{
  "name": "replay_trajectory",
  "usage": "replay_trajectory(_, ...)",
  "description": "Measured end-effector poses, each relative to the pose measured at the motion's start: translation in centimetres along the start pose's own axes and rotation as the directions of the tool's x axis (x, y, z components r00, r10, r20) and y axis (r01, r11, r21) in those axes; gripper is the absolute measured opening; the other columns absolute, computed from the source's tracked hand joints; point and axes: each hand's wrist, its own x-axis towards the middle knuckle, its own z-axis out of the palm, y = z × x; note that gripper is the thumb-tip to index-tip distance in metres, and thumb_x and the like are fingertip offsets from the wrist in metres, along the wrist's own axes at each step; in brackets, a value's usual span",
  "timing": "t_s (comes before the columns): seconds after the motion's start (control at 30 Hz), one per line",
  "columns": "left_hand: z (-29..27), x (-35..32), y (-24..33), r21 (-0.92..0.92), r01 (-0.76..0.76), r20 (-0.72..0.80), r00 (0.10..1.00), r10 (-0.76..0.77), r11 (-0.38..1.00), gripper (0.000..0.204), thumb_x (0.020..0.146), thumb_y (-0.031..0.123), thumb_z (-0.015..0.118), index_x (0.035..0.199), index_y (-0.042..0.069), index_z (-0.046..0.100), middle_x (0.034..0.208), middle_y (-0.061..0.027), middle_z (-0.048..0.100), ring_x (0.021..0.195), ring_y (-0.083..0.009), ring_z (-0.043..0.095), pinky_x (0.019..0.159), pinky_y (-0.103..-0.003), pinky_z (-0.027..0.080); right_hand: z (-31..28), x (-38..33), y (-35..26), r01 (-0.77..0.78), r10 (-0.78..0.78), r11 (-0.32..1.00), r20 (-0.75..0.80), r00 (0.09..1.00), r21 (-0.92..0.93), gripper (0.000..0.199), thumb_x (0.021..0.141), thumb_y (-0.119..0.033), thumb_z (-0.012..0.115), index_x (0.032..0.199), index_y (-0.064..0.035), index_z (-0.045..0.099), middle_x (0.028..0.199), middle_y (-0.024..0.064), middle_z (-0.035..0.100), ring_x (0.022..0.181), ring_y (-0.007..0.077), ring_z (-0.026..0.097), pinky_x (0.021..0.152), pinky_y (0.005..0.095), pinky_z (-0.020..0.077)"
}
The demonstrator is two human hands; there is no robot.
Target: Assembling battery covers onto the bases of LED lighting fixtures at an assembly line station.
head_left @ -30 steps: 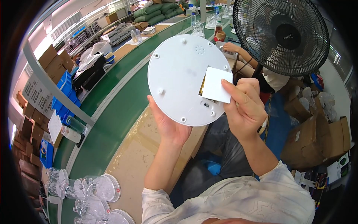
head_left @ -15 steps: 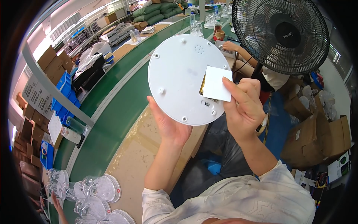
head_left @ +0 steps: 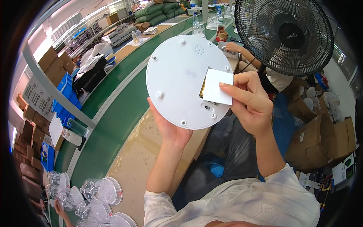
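Observation:
My left hand (head_left: 172, 128) holds a round white plastic base (head_left: 177, 79) from its lower left edge, its underside turned toward me. Small feet, screw holes, a cluster of speaker holes and a little black slide switch (head_left: 207, 108) show on it. Between thumb and fingers, my right hand (head_left: 251, 100) pinches a square white battery cover (head_left: 218, 86) at its right edge. The cover lies tilted over the battery compartment (head_left: 203, 87), leaving a strip of metal contacts exposed on the left. Whether batteries are inside is hidden.
Several clear domes (head_left: 102, 191) stand at the lower left, where another person's hand (head_left: 59, 208) reaches in. A black fan (head_left: 289, 36) rises at the upper right, near a co-worker's arm (head_left: 236, 47). Cardboard boxes (head_left: 314, 140) sit at right. A green conveyor belt (head_left: 109, 125) runs past the brown tabletop (head_left: 132, 159).
The base has shifted slightly left in my left hand. My right hand has changed its grip on the cover, its fingers more extended. The other person's hand at lower left has moved among the domes.

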Motion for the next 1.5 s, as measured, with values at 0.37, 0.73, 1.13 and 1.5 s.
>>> replay_trajectory(0.37, -0.1, -0.2, -0.3, 0.008, 0.043, 0.049, 0.998, -0.044, 0.999, 0.080, 0.094, 0.069, 0.038, 0.151, 0.015, 0.030, 0.153, -0.0060, 0.036, 0.138, -0.0275, 0.039, 0.111, -0.046, 0.037, -0.4, -0.2, -0.7, -0.103, 0.105, 0.978, -0.002, 0.994, 0.184, 0.039, 0.080, 0.012, 0.067, 0.115, -0.0037, 0.072, 0.100, 0.0063, 0.056, 0.085, 0.0152, 0.052, 0.071, 0.0238, 0.0441)
replay_trajectory(0.73, 0.1, -0.6, -0.9, -0.063, 0.109, 0.062, 0.992, -0.106, 0.992, 0.075, 0.096, 0.062, 0.037, 0.150, 0.010, 0.031, 0.153, -0.0090, 0.037, 0.138, -0.0302, 0.040, 0.112, -0.048, 0.037, 0.2, -0.2, -1.8, -0.023, 0.020, 0.999, -0.089, 0.996, -0.030, 0.037, 0.079, 0.008, 0.068, 0.113, -0.0059, 0.073, 0.094, 0.0044, 0.057, 0.080, 0.0159, 0.046, 0.064, 0.0248, 0.0387)
replay_trajectory(1.13, -0.3, -0.7, -1.0, -0.088, 0.122, 0.023, 0.992, -0.120, 0.989, 0.076, 0.095, 0.063, 0.038, 0.149, 0.010, 0.034, 0.150, -0.0078, 0.040, 0.136, -0.0290, 0.042, 0.111, -0.046, 0.038, 0.5, -0.4, -1.8, -0.063, 0.055, 0.996, -0.135, 0.989, -0.058, 0.038, 0.078, 0.008, 0.069, 0.114, -0.0053, 0.073, 0.093, 0.0041, 0.058, 0.081, 0.0164, 0.045, 0.064, 0.0254, 0.0369)
replay_trajectory(1.5, -0.2, -0.6, -1.1, -0.085, 0.099, 0.033, 0.995, -0.096, 0.991, 0.078, 0.095, 0.065, 0.038, 0.149, 0.010, 0.033, 0.151, -0.0084, 0.038, 0.137, -0.0298, 0.041, 0.111, -0.047, 0.038, 0.7, -0.6, -2.1, -0.091, 0.081, 0.993, -0.133, 0.988, -0.072, 0.037, 0.079, 0.006, 0.069, 0.114, -0.0059, 0.073, 0.093, 0.0037, 0.057, 0.081, 0.0163, 0.044, 0.064, 0.0255, 0.0361)
